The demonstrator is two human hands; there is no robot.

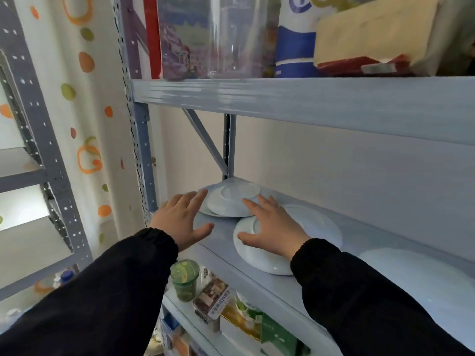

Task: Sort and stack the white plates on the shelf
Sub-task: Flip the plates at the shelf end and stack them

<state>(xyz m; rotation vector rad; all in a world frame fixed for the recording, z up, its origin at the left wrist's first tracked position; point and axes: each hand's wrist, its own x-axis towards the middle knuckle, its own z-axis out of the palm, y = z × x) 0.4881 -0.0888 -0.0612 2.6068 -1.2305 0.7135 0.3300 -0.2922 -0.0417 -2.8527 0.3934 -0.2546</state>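
White plates lie upside down on the grey-blue shelf (221, 242). A small stack of two plates (231, 201) sits in the back left corner. A wider plate (318, 227) lies in front of it to the right, and another large plate (421, 276) sits further right, partly hidden by my sleeve. My left hand (180, 219) reaches in with fingers spread, its fingertips at the left rim of the corner stack. With straight fingers, my right hand (272, 227) lies flat on the wider plate, fingertips close to the corner stack's right rim.
The shelf above (308, 104) hangs low over the plates and carries a clear container (231, 34) and boxes. The shelf below holds a green-lidded jar (185, 278) and food packets. A perforated metal upright (138, 140) stands at the left. A dotted curtain hangs beyond it.
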